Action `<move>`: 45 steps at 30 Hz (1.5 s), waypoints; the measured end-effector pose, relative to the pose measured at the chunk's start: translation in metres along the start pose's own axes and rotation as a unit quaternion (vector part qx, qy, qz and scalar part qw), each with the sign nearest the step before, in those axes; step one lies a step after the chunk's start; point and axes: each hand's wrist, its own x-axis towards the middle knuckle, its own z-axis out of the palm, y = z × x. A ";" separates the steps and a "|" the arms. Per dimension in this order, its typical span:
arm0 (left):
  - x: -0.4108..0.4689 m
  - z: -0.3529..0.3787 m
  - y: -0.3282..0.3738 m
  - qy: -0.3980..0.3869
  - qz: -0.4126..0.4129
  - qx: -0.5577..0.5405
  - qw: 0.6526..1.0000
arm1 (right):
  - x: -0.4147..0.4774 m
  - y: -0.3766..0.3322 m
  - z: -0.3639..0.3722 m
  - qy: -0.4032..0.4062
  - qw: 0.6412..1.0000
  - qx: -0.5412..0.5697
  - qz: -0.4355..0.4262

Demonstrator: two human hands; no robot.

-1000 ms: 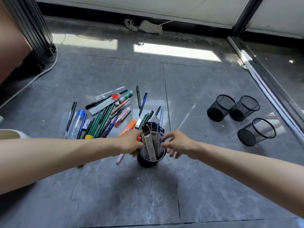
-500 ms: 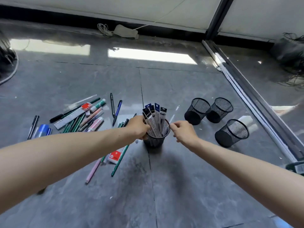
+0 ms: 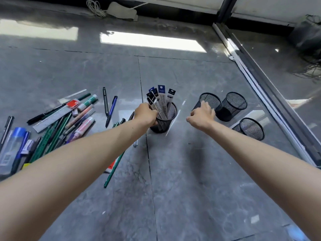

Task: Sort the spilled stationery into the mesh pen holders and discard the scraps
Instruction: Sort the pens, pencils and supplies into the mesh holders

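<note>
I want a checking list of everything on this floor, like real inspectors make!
Surface: glossy grey tiled floor.
Job's things: filled mesh holder with refill packs standing in it; three empty holders to its right; spilled stationery to its left.
Clutter: small pale fleck on the tiles.
Hands: left hand grips the filled mesh holder; right hand at the nearest empty holder's rim, grip unclear.
Cables: white coiled cord by the wall; dark wire tangle far right.
Surroundings: metal door track on the right.
</note>
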 end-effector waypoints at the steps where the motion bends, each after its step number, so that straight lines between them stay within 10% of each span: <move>1: 0.001 0.001 0.000 0.002 0.003 -0.012 1.000 | 0.002 0.000 0.002 0.002 1.000 -0.006 0.011; 15: -0.029 -0.048 -0.014 -0.043 0.024 0.045 0.998 | -0.079 -0.021 -0.004 0.066 0.985 -0.139 -0.072; 25: -0.075 -0.114 -0.051 -0.124 0.009 0.173 0.977 | -0.161 -0.078 0.036 -0.070 0.959 -0.123 -0.246; 34: -0.101 -0.104 -0.104 -0.172 0.064 0.489 0.853 | -0.187 -0.109 0.047 -0.164 0.916 -0.050 -0.364; 42: -0.108 -0.083 -0.128 -0.103 0.083 0.564 0.815 | -0.165 -0.119 0.033 -0.181 0.933 0.213 -0.226; 45: -0.107 -0.080 -0.122 -0.090 0.057 0.509 0.854 | -0.152 -0.121 0.034 -0.198 0.915 0.328 -0.125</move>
